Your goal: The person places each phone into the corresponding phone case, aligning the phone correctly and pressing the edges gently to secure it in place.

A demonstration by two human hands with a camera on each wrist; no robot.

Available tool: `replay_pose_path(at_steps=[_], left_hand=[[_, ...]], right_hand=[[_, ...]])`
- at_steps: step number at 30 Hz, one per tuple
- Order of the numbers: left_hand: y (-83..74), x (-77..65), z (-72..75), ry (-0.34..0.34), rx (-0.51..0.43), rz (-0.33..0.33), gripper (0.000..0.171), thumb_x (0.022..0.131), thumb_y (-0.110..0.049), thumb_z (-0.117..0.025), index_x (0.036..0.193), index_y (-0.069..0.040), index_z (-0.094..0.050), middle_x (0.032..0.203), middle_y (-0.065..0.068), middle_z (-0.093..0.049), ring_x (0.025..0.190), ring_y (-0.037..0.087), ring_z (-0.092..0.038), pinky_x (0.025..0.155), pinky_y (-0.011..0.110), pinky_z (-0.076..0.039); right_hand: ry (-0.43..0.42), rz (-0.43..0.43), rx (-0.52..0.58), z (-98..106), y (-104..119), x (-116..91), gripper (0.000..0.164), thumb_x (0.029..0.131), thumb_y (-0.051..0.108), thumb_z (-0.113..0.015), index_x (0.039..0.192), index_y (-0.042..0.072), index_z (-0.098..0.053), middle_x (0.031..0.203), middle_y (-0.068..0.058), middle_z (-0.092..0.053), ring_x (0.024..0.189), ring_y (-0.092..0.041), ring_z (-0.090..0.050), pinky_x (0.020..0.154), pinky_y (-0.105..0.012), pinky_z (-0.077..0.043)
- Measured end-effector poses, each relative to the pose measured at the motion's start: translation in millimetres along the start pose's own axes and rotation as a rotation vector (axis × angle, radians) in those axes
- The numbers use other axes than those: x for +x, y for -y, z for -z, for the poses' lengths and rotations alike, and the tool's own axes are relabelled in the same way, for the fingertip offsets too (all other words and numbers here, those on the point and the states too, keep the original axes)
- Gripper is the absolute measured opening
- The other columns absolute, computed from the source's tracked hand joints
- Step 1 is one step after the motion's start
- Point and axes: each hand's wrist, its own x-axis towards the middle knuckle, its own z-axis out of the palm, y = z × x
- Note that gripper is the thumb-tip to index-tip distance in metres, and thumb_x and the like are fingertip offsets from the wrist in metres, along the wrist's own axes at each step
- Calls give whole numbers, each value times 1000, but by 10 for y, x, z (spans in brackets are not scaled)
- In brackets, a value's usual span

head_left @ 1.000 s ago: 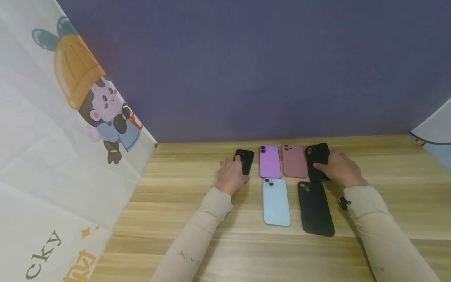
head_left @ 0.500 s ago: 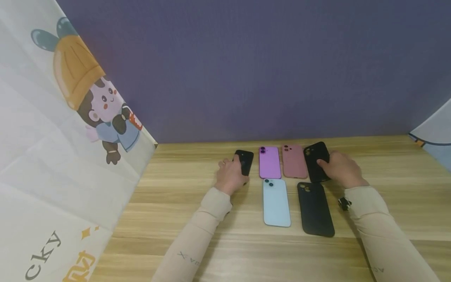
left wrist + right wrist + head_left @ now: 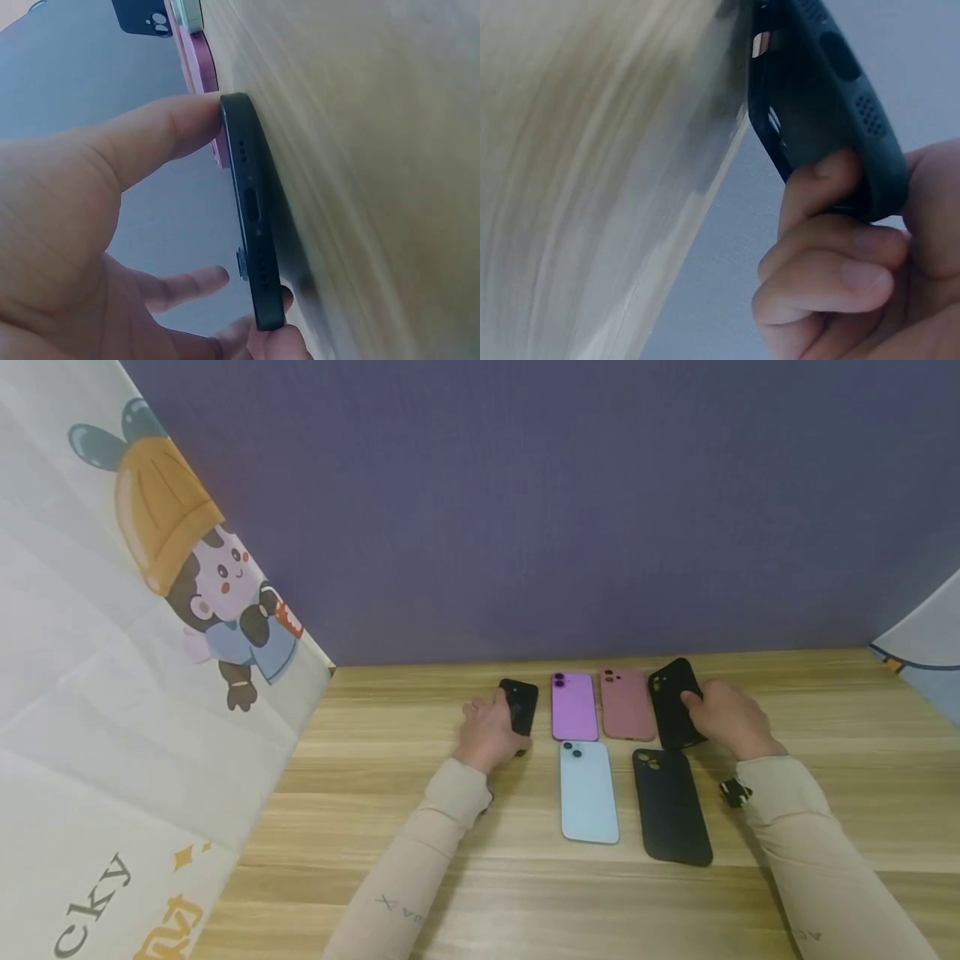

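Note:
My left hand (image 3: 487, 731) grips a black phone (image 3: 522, 706) at the left end of the back row. In the left wrist view, thumb and fingers hold opposite long edges of that phone (image 3: 253, 217), its charging port facing the camera and its lower side close over the table. Farther right, my right hand (image 3: 731, 718) pinches a black phone case (image 3: 672, 706) by its right side. The right wrist view shows this case (image 3: 802, 105) tilted up, fingertips inside its hollow and thumb on the outer side.
Between the hands lie a purple phone (image 3: 574, 706) and a pink phone-shaped piece (image 3: 627, 703). In front of them are a light blue phone (image 3: 588, 792) and another black phone case (image 3: 672, 806). A dark purple panel (image 3: 555, 510) rises behind the wooden table (image 3: 510, 893).
The black case in my right hand has tilted up, its left side lower than the gripped side, and my right thumb has shifted toward its edge. My left hand barely moved.

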Motion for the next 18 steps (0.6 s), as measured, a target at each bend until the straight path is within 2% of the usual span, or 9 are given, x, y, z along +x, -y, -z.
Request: replay_pose_path(at_steps=[6,11,18], left_hand=[[52,-18,9,11,-12,-2,104,70,-42,-84,150,-8,-27,131,25,-45,115,34,-43,80,44,-52],[85,-26,2,1,-21,-12,106,68,-44,-85,149,-5,-28,132,25,-44,120,36,-41,86,46,-52],[109,-54,10,-25,-25,-23,94,74,-41,-82,144,2,-34,128,25,-48,116,37,-46,90,48,-50]], right_hand=[[-74,17,27,-37,28,-36,45,102,35,-38,85,-1,-58,78,-18,-61,64,-27,-55,50,-34,-40],[-97,9,39,-63,31,-70,47,102,38,-37,90,-2,-57,79,-18,-61,65,-28,-55,50,-34,-39],[-126,30,59,-70,75,-146,45,103,38,-35,92,-2,-52,80,-20,-57,69,-31,-53,57,-39,-40]])
